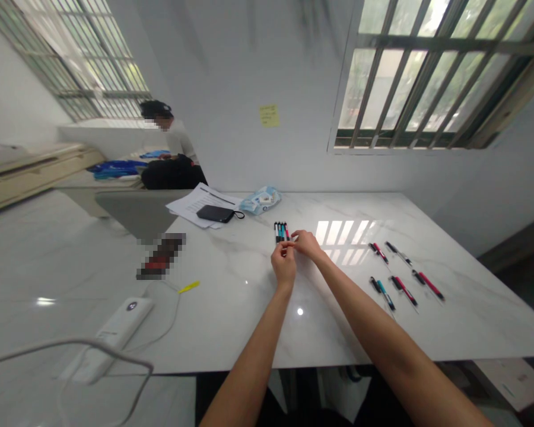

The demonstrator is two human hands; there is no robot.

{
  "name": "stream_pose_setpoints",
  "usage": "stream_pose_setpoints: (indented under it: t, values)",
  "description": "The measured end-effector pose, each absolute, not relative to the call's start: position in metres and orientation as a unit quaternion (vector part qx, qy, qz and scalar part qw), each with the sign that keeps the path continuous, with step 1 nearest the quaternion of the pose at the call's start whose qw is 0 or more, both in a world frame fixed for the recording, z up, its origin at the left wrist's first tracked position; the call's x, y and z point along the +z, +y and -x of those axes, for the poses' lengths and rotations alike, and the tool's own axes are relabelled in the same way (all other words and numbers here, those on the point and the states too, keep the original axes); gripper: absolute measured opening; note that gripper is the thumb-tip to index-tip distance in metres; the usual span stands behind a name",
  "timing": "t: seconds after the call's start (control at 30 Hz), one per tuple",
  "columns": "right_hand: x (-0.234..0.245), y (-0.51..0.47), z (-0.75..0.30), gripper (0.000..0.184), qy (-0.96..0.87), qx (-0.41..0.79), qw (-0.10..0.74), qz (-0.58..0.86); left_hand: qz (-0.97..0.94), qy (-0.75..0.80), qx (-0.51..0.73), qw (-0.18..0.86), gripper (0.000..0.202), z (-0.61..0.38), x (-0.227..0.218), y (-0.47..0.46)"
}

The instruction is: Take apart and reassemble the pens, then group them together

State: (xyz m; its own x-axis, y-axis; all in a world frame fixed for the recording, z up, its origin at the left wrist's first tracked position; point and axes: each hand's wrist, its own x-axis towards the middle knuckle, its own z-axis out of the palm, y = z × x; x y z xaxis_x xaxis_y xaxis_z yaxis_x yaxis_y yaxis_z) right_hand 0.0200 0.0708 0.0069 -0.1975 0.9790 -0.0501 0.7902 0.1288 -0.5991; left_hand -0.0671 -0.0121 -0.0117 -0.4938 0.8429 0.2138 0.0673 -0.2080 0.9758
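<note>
- Head view: I take the two hands as the clock's centre, with twelve toward the wall.
- Writing first: one yellow note [269,116] sits on the wall at twelve, its lines too small for me to read.
- Printed papers [182,206] at ten carry rows of text, also illegible to me; one black case [216,213] with a wrist loop lies on them.
- One blue-and-white packet [260,201] at eleven has print that I can't make out.
- One white device [115,332] at eight bears a round dark emblem, unreadable from here.
- Counting pens: I make out four in a close row [283,230], one white, two teal and one pink, between eleven and twelve, just beyond the fingers.
- Five more sets lie spaced out between three and four: three red pens [406,290], one teal pen [386,295] and one greyish pen [399,254], with black pieces beside the coloured barrels.
- Left hand [285,264]: fingers curled in close, tips bunched near the row; I can't tell what they grip.
- Right hand [308,244]: fingers bent toward the left's fingertips, nearly closed; its hold is too small to judge.
- One person [182,139] sits beyond, between ten and eleven.
</note>
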Motion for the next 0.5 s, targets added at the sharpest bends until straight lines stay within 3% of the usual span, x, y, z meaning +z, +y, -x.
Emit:
stream_pose_setpoints:
  t: [0.33, 0.43, 0.5]
  values:
    - [0.016, 0.010, -0.154, 0.036, -0.808, 0.297, 0.257, 0.440, -0.456, 0.561, 0.620, 0.306, 0.013, 0.056, -0.011, -0.012]
    - [0.020, -0.019, -0.218, 0.047, -0.812, 0.274, 0.231, 0.460, -0.482, 0.558, 0.598, 0.313, 0.012, 0.050, -0.010, -0.014]
    - [0.025, -0.036, -0.252, 0.064, -0.807, 0.271, 0.210, 0.481, -0.498, 0.552, 0.589, 0.316, 0.013, 0.046, -0.007, -0.016]
